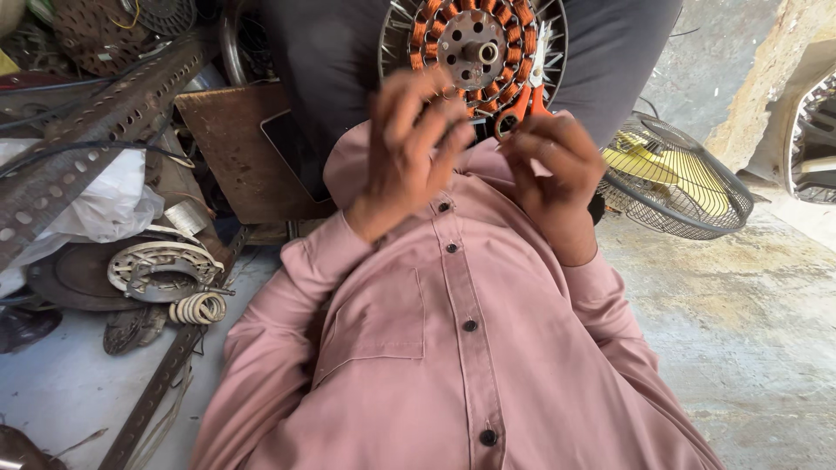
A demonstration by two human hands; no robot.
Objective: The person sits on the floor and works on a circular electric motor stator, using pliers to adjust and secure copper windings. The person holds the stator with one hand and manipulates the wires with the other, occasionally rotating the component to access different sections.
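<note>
Stator (pixel 475 45) resting on lap, copper coils wound all round the core; whether any winding remains, impossible to tell. Right hand (pixel 550 157) closed on orange-handled scissors (pixel 521 104) just below the core. Left hand (pixel 416 139) blurred, fingers loosely curled, apparently pinching something too fine to make out. Perforated angle iron (pixel 87 130), white bag (pixel 96 204), loose coil (pixel 198 307) crowding left; yellow fan (pixel 670 174) right.
</note>
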